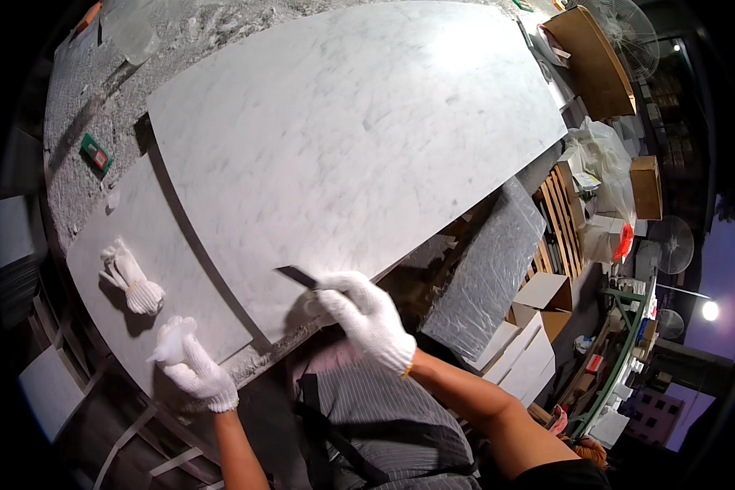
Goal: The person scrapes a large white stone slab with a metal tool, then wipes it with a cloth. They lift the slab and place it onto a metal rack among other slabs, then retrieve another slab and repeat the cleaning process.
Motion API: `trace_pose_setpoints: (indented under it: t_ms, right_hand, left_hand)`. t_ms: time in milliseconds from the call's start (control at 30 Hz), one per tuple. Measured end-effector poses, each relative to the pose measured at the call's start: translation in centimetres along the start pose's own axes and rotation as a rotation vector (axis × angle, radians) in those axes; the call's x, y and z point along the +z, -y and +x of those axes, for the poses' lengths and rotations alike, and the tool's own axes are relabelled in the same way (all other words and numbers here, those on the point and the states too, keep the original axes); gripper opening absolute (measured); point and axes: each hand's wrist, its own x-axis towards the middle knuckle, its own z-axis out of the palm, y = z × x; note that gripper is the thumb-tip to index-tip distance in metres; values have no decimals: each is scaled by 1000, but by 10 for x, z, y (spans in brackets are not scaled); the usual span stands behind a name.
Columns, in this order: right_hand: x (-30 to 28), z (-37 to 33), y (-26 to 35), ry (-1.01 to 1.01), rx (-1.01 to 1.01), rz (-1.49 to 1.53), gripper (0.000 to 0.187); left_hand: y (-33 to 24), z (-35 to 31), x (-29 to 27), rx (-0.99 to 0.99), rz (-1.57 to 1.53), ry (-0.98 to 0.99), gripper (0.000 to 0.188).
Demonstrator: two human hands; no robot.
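In a white knit glove, my right hand grips a thin, dark, flat blade that points up and left. This hand is over the near edge of a large white marble-patterned slab. My left hand, gloved the same way, is closed round a small whitish, translucent piece whose kind I cannot make out. It is above a smaller, lower white slab at the left. A spare white knit glove lies on that lower slab, just beyond my left hand.
A rough grey work surface shows beyond the slabs, with a small green-and-red packet on it. To the right are a plastic-wrapped grey block, wooden slats, cardboard boxes, plastic bags and standing fans.
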Motion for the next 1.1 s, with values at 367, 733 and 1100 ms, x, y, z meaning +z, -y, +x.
trace_pose_setpoints:
  t_ms: [367,733,1100]
  right_hand:
    - [-167,37,51,-482,-152,-28,27]
    - [-189,75,72,-608,-379,-78,23]
    - [-186,191,86,-666,-622,-319,18]
  left_hand:
    - [-1,-2,-3,-98,-43,-4,28]
    - [5,-3,-8,-15,42,41,33]
    - [-33,20,9,-10,-72,155,13]
